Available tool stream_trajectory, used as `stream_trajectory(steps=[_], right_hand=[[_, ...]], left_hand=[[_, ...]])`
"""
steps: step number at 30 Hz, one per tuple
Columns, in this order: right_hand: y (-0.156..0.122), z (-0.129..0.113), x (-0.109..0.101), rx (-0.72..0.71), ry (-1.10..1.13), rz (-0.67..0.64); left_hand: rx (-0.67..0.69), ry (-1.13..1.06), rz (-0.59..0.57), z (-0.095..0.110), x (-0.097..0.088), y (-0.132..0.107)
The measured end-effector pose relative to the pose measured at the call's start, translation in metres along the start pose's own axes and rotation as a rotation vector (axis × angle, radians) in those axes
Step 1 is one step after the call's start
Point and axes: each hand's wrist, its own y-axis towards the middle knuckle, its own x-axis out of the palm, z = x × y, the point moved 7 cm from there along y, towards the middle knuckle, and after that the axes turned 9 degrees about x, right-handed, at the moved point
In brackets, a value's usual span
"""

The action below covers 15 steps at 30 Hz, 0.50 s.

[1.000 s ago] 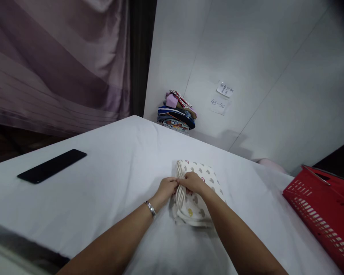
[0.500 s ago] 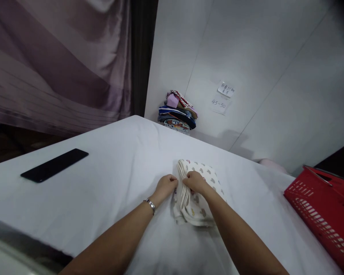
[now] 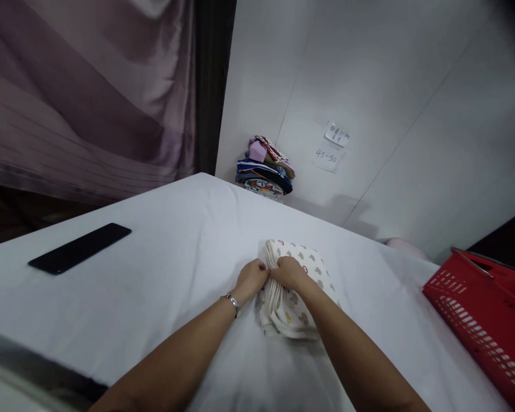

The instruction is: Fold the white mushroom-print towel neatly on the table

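A folded cream cloth (image 3: 311, 257) with a small grey, red and yellow print lies on the white-covered table (image 3: 167, 246). Its layered folds face left. My left hand (image 3: 253, 276), with a bracelet (image 3: 232, 304) at the wrist, pinches the left folded edge of the cloth. From the right, my right hand (image 3: 288, 272) grips the layers close beside it, fingers closed and partly tucked into the fold. The two hands nearly touch. Where the fingertips meet the fabric, some detail is hidden.
A black phone-like slab (image 3: 80, 247) lies on the left of the table. At the far edge, a stack of folded clothes (image 3: 264, 171) stands against the wall with handwritten paper signs (image 3: 332, 146). A red plastic basket (image 3: 480, 320) sits at the right, a mauve curtain (image 3: 90, 97) hangs at left.
My left hand has shifted slightly right, closer to my right hand and onto the cloth's edge. My right hand has moved a little left. The cloth has stayed nearly in place.
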Motion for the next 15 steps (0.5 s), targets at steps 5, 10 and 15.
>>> stream_trajectory(steps=[5,10,15], right_hand=[[0.001,0.002,0.002,0.006,0.025,0.014],[-0.001,0.002,0.001,0.003,0.043,0.021],[0.0,0.002,0.003,0.003,0.025,0.013]], left_hand=[[0.001,-0.017,-0.011,-0.001,0.002,0.001],[-0.011,-0.132,-0.009,-0.001,0.003,0.001],[-0.08,-0.435,-0.015,-0.002,0.011,0.0]])
